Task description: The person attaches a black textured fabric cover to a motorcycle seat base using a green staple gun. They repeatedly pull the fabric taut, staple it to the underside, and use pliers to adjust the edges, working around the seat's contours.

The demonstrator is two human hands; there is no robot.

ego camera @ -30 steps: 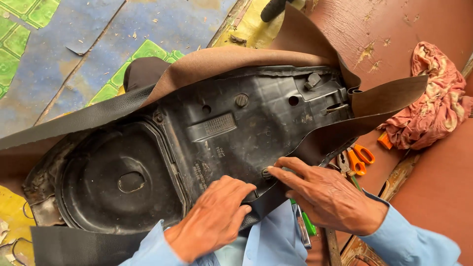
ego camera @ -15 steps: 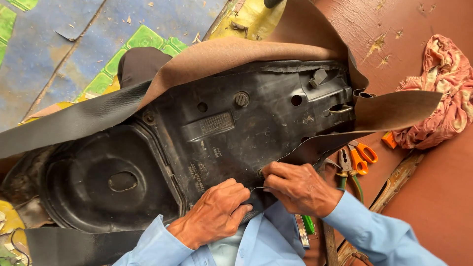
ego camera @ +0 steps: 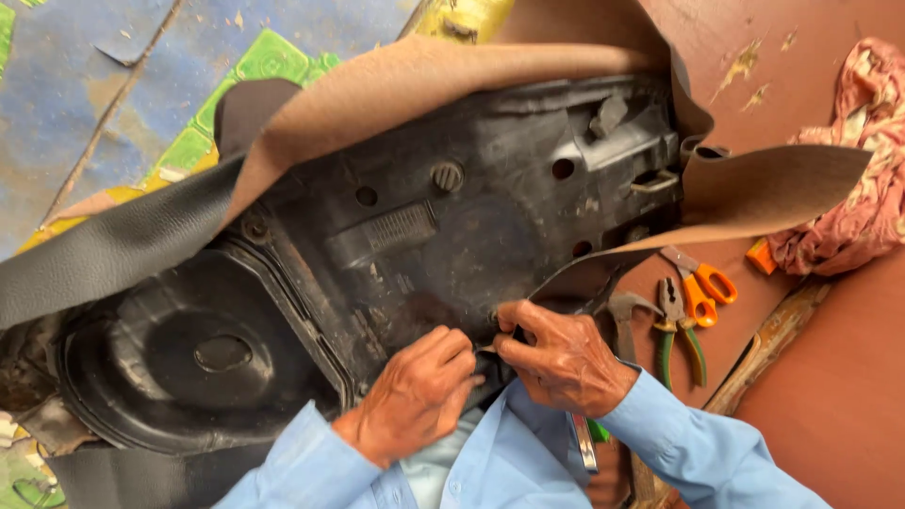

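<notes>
An upturned black plastic seat base (ego camera: 452,226) lies in front of me, wrapped by a leather-like cover (ego camera: 396,85) that is black outside and tan inside. My left hand (ego camera: 415,391) and my right hand (ego camera: 561,358) meet at the base's near edge. Both pinch the black edge of the cover (ego camera: 490,353) against the rim, fingertips almost touching. Light blue sleeves cover both of my forearms.
Orange-handled scissors (ego camera: 702,283), green-handled pliers (ego camera: 679,330) and a hammer head (ego camera: 622,311) lie on the brown surface right of my right hand. A pink patterned rag (ego camera: 858,198) sits at the far right. A blue and green painted floor (ego camera: 113,85) shows at upper left.
My hands have drawn closer together at the near edge of the seat base, and the right hand has curled tighter on the cover. The view has shifted, so the base sits higher and larger.
</notes>
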